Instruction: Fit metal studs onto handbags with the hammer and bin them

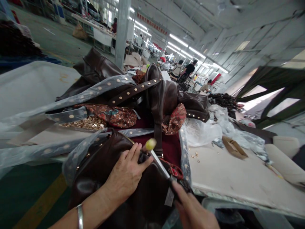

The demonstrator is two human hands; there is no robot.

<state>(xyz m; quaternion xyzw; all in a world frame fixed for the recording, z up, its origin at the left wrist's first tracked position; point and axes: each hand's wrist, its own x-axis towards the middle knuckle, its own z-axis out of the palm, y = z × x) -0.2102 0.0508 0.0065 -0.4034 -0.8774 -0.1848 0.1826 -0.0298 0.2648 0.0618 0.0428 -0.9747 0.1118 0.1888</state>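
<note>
The hammer (162, 165) is in the R hand (194, 208), whose fingers are closed around its dark grip (173, 186). Its long axis goes diagonally: from the R hand at lower R, up and to the L, so that the yellow head (151, 144) is at the far end, away from the person. The L hand (127, 170) lies palm down on the brown bag (95, 171), fingers long and side by side, thumb spread toward the shaft (160, 163). The two hands are apart, w/ the hammer bridging the gap btw. them.

The important relation: the head is just beyond the L fingertips, near the bag's upper edge, so the L hand is much nearer to it than the R hand. The head is blurred; whether it touches the bag or hangs above, one cannot tell. Also one cannot tell if the L fingers pinch sth. small underneath. Beyond the head is a dark strap (158, 136); to the R, loose studs (196, 155) on the table (221, 170).
</note>
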